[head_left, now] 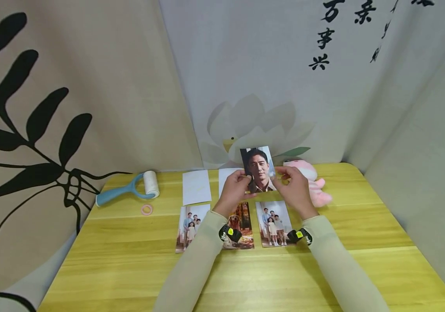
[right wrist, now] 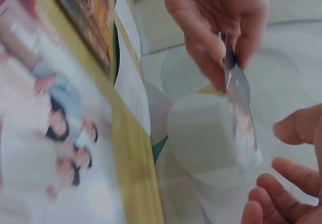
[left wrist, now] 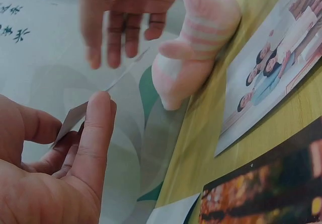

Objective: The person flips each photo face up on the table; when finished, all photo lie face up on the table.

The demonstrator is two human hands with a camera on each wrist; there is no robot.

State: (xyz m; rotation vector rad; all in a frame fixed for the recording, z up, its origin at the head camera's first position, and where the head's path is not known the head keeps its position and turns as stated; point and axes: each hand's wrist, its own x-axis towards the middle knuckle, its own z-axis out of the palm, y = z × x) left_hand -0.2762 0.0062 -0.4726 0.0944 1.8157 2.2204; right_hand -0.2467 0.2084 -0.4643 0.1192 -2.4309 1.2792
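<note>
A portrait photo of a person is held up over the back of the table, its picture side toward the head camera. My left hand pinches it near its lower left between thumb and fingers. My right hand is at the photo's right side; in the right wrist view its fingers are spread and apart from the photo's edge. Below lie a family photo, a dog photo partly covered by my left arm, and another family photo.
Two white cards lie behind the photo row, one partly hidden by my left hand. A pink striped plush toy sits beyond my right hand. At the left are a blue-handled lint roller and a small pink ring. A curtain hangs behind the table.
</note>
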